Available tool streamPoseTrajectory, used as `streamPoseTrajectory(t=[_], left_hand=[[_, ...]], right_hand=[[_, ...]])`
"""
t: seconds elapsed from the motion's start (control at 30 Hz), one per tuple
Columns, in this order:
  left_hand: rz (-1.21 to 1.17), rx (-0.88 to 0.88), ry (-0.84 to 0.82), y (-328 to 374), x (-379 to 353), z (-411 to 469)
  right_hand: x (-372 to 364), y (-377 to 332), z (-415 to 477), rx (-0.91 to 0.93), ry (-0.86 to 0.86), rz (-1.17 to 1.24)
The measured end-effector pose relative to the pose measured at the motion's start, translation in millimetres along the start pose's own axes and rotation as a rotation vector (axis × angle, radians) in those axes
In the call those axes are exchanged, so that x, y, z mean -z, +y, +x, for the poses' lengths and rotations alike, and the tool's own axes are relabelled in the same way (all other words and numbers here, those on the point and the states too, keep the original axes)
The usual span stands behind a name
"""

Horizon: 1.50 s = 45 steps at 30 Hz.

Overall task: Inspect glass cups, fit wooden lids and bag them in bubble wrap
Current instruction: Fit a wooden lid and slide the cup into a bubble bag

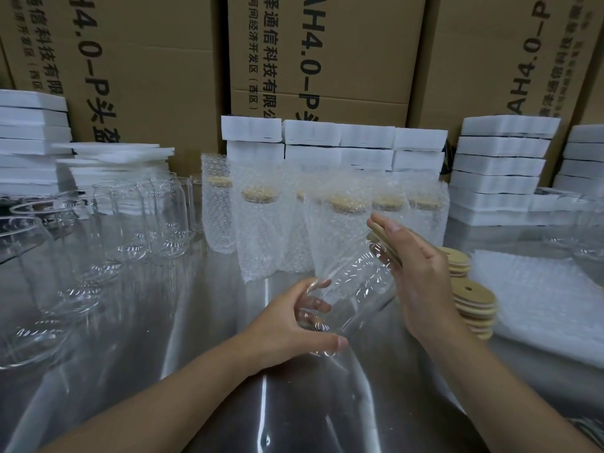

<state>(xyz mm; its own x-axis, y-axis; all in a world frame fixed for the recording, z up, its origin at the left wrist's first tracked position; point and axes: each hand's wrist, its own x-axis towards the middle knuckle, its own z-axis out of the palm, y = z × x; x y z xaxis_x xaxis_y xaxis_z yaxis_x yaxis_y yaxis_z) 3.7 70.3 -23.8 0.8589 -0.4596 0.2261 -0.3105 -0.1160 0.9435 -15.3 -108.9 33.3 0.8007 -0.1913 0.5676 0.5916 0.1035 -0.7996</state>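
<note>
I have the glass cup [356, 289] up off the steel table [228, 371], tilted, with its long axis running from the base at lower left to the mouth at upper right. My left hand [294, 325] grips the base end — thumb underneath, fingers curled round the far wall and visible through the glass. My right hand [421, 282] is at the mouth end, fingers straight and together, pressing the wooden lid [379, 236] flat against the rim; nothing is pinched there. I cannot tell whether the lid is fully seated, because the hand covers most of it.

The coming move turns on that axis. The push should run straight down the cup's length toward the left hand, which braces it. I judge that an off-line press would cock the lid on the rim.

Just right of the cup lie the spare lids [474, 305] in slumped stacks. Further right are the flat bubble bags [539, 305] — closer to the right hand, so that hand would likely fetch one. Behind the cup the bagged cups [261, 230] stand in a row, lids on. Well to its left are the bare cups [157, 220].
</note>
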Motion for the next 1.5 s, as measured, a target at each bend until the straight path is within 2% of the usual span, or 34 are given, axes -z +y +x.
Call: streamPoseTrajectory(t=[0.37, 0.63, 0.83, 0.9, 0.97, 1.03, 1.1, 1.13, 1.2, 1.27, 1.3, 1.37, 1.5], left_hand=[[0.001, -0.022, 0.011, -8.1, 2.0, 2.6], [0.196, -0.125, 0.293, -12.4, -1.8, 11.7], [0.086, -0.164, 0.333, -12.5, 1.6, 14.9], [0.047, -0.184, 0.373, -11.9, 3.1, 16.2], [0.028, -0.202, 0.418, -11.9, 5.2, 16.9], [-0.009, -0.216, 0.456, -10.9, 7.9, 17.4], [-0.033, -0.218, 0.478, -9.7, 9.5, 17.3], [-0.034, -0.213, 0.483, -9.4, 9.5, 17.0], [-0.039, -0.204, 0.481, -8.8, 9.0, 16.5], [-0.045, -0.2, 0.468, -7.5, 8.8, 16.0], [-0.047, -0.197, 0.458, -6.8, 8.3, 15.6], [-0.059, -0.191, 0.445, -6.2, 8.0, 15.0], [-0.068, -0.185, 0.434, -6.8, 7.8, 14.4]], right_hand=[[-6.3, -2.2, -3.1, 0.069, 0.011, -0.112], [-33.3, -13.5, -7.0, 0.131, -0.008, -0.454], [-36.0, -40.7, -0.2, 0.119, -0.272, -0.548], [-18.6, -56.3, 5.8, 0.138, -0.232, -0.528], [6.9, -69.7, 14.2, 0.179, -0.079, -0.58], [38.9, -73.6, 25.7, 0.198, 0.104, -0.784], [75.4, -68.4, 38.9, 0.072, 0.238, -1.097], [94.3, -61.5, 45.3, -0.061, 0.266, -1.278], [128.4, -42.4, 55.6, -0.44, 0.225, -1.569], [146.6, -26.0, 59.6, -0.754, 0.165, -1.7], [152.2, -19.4, 60.4, -0.842, 0.149, -1.703], [158.8, -11.9, 60.6, -0.888, 0.146, -1.693], [160.1, -16.9, 60.7, -0.823, 0.206, -1.694]])
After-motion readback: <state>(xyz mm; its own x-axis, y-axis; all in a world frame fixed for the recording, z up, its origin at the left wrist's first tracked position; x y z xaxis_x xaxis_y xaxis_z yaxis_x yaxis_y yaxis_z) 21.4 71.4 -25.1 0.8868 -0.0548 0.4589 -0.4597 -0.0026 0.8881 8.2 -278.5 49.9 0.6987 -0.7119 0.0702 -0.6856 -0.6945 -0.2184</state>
